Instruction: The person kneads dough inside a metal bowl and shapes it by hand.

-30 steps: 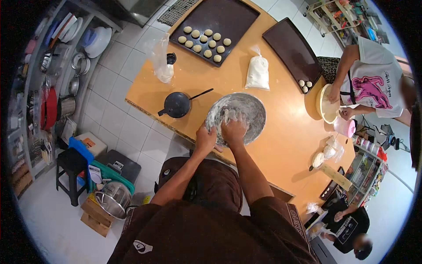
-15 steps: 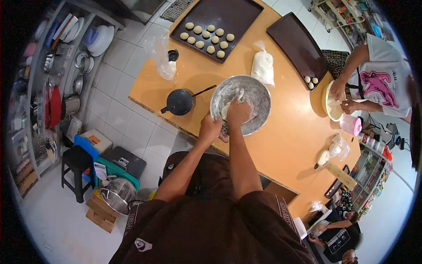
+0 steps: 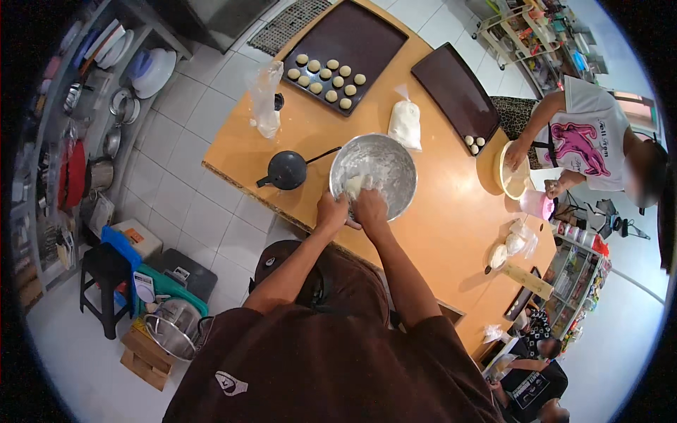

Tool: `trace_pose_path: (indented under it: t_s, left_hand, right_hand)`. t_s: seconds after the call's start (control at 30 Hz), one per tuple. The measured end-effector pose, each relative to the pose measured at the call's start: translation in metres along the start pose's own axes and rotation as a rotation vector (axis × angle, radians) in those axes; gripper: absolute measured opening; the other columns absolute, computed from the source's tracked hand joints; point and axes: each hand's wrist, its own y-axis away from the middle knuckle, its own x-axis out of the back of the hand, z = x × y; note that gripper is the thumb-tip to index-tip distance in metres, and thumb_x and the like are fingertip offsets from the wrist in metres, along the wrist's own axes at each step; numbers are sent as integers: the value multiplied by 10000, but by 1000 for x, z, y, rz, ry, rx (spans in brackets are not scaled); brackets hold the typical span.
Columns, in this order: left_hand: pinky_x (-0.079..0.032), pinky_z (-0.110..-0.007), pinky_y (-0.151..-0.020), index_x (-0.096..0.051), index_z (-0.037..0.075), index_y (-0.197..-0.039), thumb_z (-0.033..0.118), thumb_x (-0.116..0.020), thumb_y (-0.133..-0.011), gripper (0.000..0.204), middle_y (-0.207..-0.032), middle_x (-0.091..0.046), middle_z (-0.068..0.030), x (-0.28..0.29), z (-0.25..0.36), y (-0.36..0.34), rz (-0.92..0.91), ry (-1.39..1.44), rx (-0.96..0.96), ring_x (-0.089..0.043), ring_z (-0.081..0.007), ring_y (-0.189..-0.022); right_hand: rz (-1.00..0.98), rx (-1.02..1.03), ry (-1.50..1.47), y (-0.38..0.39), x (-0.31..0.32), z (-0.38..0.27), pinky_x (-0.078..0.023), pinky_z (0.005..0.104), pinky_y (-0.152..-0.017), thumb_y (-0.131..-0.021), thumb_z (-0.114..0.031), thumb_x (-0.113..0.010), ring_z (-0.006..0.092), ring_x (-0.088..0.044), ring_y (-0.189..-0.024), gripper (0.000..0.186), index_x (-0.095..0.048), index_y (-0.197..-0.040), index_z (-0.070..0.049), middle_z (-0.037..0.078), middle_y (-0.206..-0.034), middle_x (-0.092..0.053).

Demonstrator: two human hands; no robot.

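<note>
A metal mixing bowl [image 3: 403, 173], its inside smeared with white flour, sits near the table's front edge. My left hand [image 3: 331, 213] grips its near left rim, with the thumb at the edge and fingers curled underneath. Inside the bowl my right hand [image 3: 370, 207] presses its fingers around a pale lump of dough [image 3: 354, 185]; the fingertips are partly hidden. Left of the bowl stands a black round pot-like container [image 3: 286, 170] with a dark handled utensil [image 3: 323, 155] lying across toward the bowl. A clear bag of white powder [image 3: 405, 125] rests just behind the bowl.
A dark baking tray [image 3: 345, 35] carries several dough balls; a second tray [image 3: 451, 84] holds a few. At right a person [image 3: 575, 137] works over a yellow bowl [image 3: 509, 185] beside a pink-lidded tub [image 3: 539, 204]. Shelves [image 3: 106, 42] and a black stool [image 3: 106, 282] stand left.
My right hand has drawn back toward the bowl's near side, uncovering more of the inside. The view has shifted slightly. The person at right has moved one hand to the pink-lidded tub.
</note>
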Motion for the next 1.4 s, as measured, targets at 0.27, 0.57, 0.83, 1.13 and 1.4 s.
trace_pose_path:
  t_s: [0.27, 0.57, 0.83, 1.13, 1.4]
  left_hand:
    - [-594, -429, -530, -429, -91, -1296, 151, -499, -957, 421, -1131, -594, -296, 11, -30, -11, 45, -106, -9, -681, -387, -588]
    - [-596, -396, -469, -367, -15, -1380, 69, -481, -934, 469, -1077, -615, -263, 11, -10, 9, -63, -175, -55, -667, -335, -541]
    - [-603, -390, -432, -313, 21, -1434, 75, -453, -954, 504, -1064, -584, -227, 18, 6, 9, -182, -219, -35, -683, -311, -618]
    - [-597, -387, -413, -334, 7, -1427, 69, -464, -936, 511, -1239, -555, -276, 19, -3, 9, -97, 1, -84, -692, -374, -612]
    - [-619, -384, -478, -325, 1, -1423, 65, -476, -922, 527, -1209, -571, -283, 26, -3, -1, -151, -259, -27, -659, -377, -518]
  right_hand:
    - [392, -203, -346, -14, 36, 0, -517, 522, -755, -872, -286, -566, 472, -656, -830, 390, -695, -822, 79, 335, -821, -646]
    - [279, -112, 29, -19, 8, -5, -563, 487, -713, -806, -218, -618, 362, -693, -810, 420, -598, -1161, 6, 232, -871, -682]
    - [113, 223, -184, -9, 11, -5, -523, 501, -830, -821, -246, -628, 436, -646, -931, 363, -651, -1073, 14, 305, -992, -643]
    - [-253, 345, -151, -8, 37, 41, -517, 502, -817, -833, -303, -640, 419, -643, -961, 359, -675, -1056, -24, 289, -1038, -653]
    - [248, 105, -195, -15, 34, -20, -528, 524, -792, -837, -277, -600, 459, -639, -912, 341, -670, -1032, -6, 300, -947, -660]
